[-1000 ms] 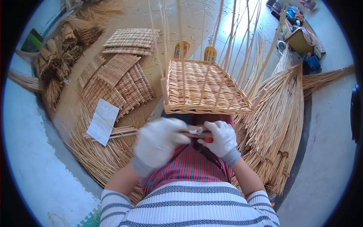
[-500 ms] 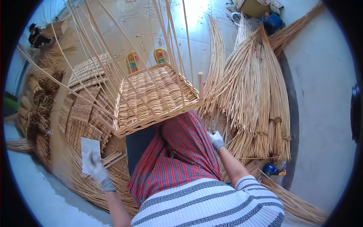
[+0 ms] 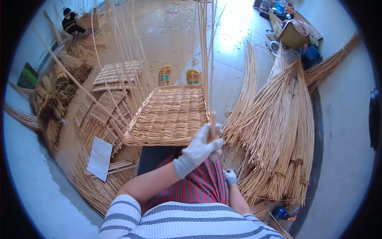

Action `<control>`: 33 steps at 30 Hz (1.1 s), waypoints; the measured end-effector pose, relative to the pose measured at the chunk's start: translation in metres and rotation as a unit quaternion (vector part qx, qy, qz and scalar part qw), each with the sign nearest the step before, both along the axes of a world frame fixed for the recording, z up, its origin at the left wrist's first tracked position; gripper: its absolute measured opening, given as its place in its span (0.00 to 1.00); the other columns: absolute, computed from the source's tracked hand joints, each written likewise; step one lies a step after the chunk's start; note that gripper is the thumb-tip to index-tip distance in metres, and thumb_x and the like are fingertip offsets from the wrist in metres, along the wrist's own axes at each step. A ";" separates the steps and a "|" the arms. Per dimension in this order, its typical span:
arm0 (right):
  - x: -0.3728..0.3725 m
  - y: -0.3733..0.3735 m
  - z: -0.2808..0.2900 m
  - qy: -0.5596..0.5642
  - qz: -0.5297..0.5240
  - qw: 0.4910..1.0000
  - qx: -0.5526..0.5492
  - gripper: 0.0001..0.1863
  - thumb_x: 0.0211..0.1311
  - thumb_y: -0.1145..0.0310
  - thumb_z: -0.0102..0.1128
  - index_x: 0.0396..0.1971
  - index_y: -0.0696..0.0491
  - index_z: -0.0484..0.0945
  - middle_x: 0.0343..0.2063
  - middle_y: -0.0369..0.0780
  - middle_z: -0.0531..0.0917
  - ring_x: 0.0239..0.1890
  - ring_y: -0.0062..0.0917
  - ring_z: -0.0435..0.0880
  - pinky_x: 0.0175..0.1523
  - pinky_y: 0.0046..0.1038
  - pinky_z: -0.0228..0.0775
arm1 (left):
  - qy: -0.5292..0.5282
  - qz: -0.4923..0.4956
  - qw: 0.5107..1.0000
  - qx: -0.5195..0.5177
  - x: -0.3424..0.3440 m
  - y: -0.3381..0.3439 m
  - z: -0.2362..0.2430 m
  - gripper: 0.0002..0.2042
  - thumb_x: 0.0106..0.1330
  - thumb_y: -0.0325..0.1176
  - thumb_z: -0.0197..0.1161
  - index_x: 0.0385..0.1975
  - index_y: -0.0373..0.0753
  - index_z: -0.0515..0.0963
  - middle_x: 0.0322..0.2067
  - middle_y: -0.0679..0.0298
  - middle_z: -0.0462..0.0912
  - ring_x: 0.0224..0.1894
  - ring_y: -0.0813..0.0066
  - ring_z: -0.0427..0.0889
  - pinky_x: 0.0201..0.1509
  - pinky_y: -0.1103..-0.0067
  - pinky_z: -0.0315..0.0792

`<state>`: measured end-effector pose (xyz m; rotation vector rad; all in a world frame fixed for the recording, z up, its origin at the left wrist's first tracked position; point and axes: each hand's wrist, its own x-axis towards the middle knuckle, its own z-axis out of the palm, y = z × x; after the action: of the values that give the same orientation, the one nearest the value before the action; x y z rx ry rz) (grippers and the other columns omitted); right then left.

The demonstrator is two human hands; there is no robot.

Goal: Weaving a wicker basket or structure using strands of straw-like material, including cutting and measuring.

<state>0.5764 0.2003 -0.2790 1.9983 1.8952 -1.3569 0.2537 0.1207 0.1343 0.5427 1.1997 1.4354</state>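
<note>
A square woven wicker base rests over my lap, with long upright canes rising from its edges. My left hand, in a pale work glove, reaches across to the near right corner. Its fingers close around the short wooden post standing there. My right hand, also gloved, is low beside my right thigh, near the loose canes; its fingers are mostly hidden. A sheet of white paper lies to the left, touched by neither hand.
Large bundles of peeled canes spread over the floor on the right. Woven panels are stacked on the left, beside darker cane bundles. A blue spray bottle stands at lower right. Another person sits at far left.
My left hand has left the paper and crossed to the post at the near right corner. The view has shifted, and the wicker base appears turned. My right hand stays beside my thigh.
</note>
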 end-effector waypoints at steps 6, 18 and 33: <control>-0.083 0.080 0.108 0.245 -0.047 0.956 0.153 0.17 0.65 0.69 0.65 0.52 0.57 0.79 0.47 0.42 0.85 0.49 0.26 0.83 0.60 0.29 0.73 | 0.167 0.089 0.981 -0.035 -0.035 -0.155 0.021 0.07 0.66 0.20 0.62 0.41 0.36 0.81 0.27 0.70 0.77 0.15 0.89 0.67 0.14 0.84 0.58; -0.188 0.102 0.261 0.541 0.002 0.833 0.115 0.43 0.69 0.28 0.40 0.31 0.59 0.81 0.50 0.47 0.82 0.62 0.33 0.73 0.68 0.35 0.59 | 0.234 0.424 0.869 -0.103 -0.185 -0.293 -0.095 0.14 0.75 0.35 0.59 0.54 0.35 0.75 0.43 0.63 0.78 0.51 0.70 0.77 0.49 0.72 0.79; -0.165 0.074 0.269 0.526 0.008 0.816 0.239 0.25 0.58 0.65 0.77 0.51 0.57 0.75 0.33 0.31 0.79 0.37 0.15 0.77 0.48 0.21 0.74 | 0.058 0.364 0.924 0.106 -0.248 -0.231 -0.181 0.12 0.74 0.39 0.62 0.52 0.42 0.77 0.46 0.68 0.80 0.45 0.77 0.80 0.46 0.74 0.83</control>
<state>0.4117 0.2744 -0.0105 1.3755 2.8793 -2.5237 0.0053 -0.1099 -0.0466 0.3343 1.4271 2.2070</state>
